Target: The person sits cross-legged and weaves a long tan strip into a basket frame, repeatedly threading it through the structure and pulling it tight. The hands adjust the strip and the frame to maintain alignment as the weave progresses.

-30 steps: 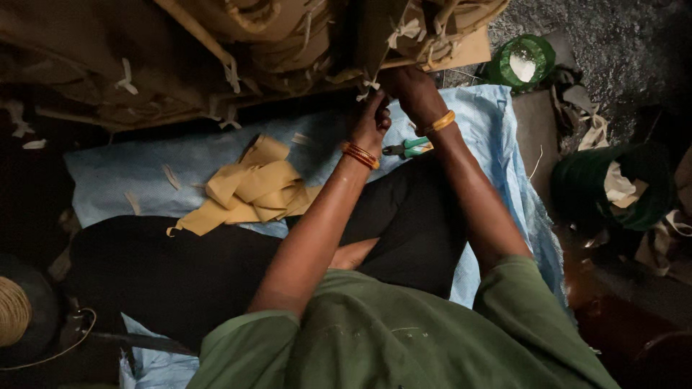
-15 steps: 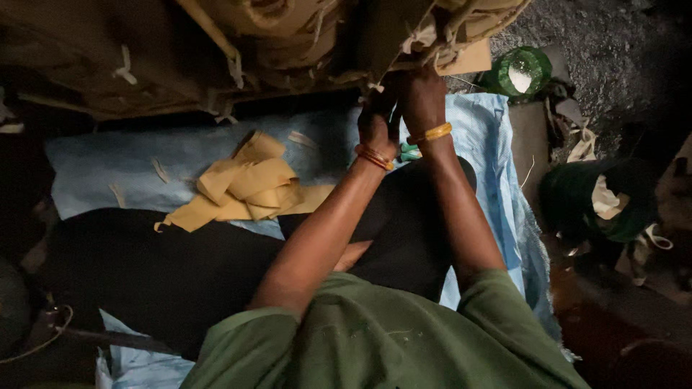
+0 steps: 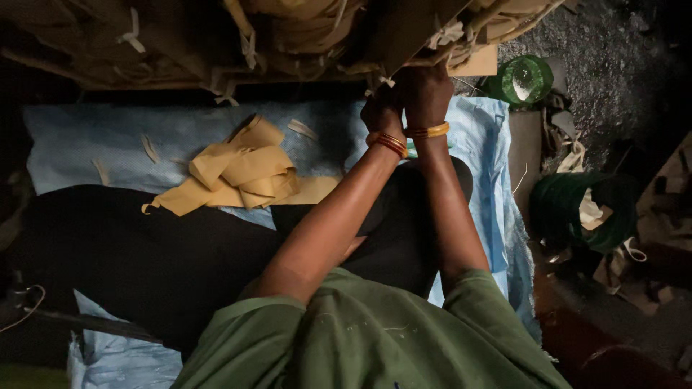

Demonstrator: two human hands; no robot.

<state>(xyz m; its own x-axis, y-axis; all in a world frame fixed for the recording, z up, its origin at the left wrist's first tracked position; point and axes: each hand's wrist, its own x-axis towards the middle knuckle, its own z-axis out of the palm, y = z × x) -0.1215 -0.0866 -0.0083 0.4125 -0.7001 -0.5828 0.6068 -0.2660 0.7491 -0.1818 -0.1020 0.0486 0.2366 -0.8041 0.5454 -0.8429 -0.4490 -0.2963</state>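
I am seeing green sleeves nearest | yellow paper strips [image 3: 241, 173] lying on blue sheet [image 3: 94, 137] | left hand [image 3: 382, 112] and right hand [image 3: 424, 94] meeting, fingers curled at a pale tie [image 3: 380, 83] under the bundle [image 3: 303, 29]; grip unclear.

A dark, rough floor [image 3: 620, 65] carries a big light blue plastic sheet [image 3: 108, 137] across the middle. A pile of folded yellow paper strips [image 3: 241, 173] lies on the sheet.
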